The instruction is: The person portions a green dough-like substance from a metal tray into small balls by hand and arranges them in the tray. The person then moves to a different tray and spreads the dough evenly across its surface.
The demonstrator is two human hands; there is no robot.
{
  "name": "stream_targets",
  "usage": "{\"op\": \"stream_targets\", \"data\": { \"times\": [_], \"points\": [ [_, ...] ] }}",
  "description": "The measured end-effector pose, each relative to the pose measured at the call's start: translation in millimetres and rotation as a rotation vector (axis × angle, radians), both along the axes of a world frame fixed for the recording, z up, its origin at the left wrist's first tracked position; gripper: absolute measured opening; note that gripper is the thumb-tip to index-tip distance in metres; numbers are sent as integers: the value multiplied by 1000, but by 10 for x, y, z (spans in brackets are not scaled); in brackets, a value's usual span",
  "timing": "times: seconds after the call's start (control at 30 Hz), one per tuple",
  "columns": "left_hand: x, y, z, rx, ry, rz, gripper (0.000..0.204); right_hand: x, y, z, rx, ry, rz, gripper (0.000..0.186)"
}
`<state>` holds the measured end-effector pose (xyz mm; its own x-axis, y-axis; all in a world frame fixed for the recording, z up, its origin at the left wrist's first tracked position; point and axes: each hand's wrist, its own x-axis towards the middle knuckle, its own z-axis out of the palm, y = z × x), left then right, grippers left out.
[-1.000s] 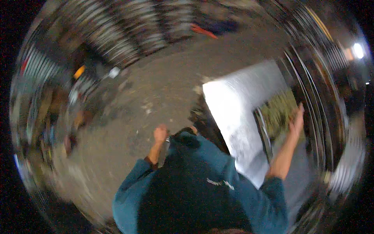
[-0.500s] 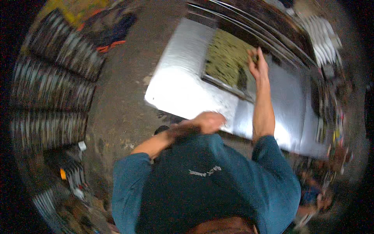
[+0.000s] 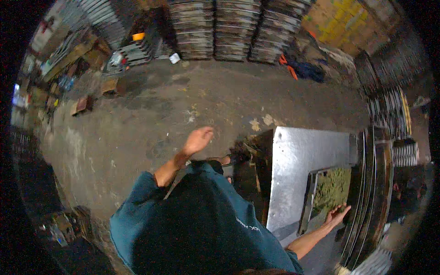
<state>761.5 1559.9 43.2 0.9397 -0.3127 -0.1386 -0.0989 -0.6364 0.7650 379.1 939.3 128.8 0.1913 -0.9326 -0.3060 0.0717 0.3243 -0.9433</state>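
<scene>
My left hand (image 3: 199,140) hangs in the air over the floor, its fingers loosely bent and slightly blurred, with nothing visible in it. At the lower right my right hand (image 3: 338,215) is open, fingers apart. It hovers by the near edge of a rough yellow-green slab (image 3: 332,189); I cannot tell if it touches. A dark-edged rectangular frame (image 3: 308,201) borders the slab on the left. Both are on a shiny silver metal tabletop (image 3: 298,151).
Long dark metal rails (image 3: 366,192) run along the table's right side. Tall stacks of flat panels (image 3: 233,32) line the far side. Dark blue cloth with orange parts (image 3: 307,68) lies near them. A small brown box (image 3: 82,105) is on the concrete floor (image 3: 137,133) at left.
My view has swung left, so the table now appears lower right and more floor shows. My left hand has moved away from my body and the table edge. My right hand stays near the slab.
</scene>
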Motion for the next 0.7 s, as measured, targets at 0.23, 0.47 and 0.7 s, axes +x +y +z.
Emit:
{"op": "stream_targets", "data": {
  "times": [0.23,0.47,0.7],
  "points": [
    [-389,1364,-1623,261,250,3,36,344,-278,92,-709,1136,-15,57],
    [-449,2506,-1146,-594,236,-157,39,2649,1517,597,-560,233,280,50],
    [298,3902,-1097,-813,120,-4,41,5485,4001,-867,-623,591,1246,34]
  ]
}}
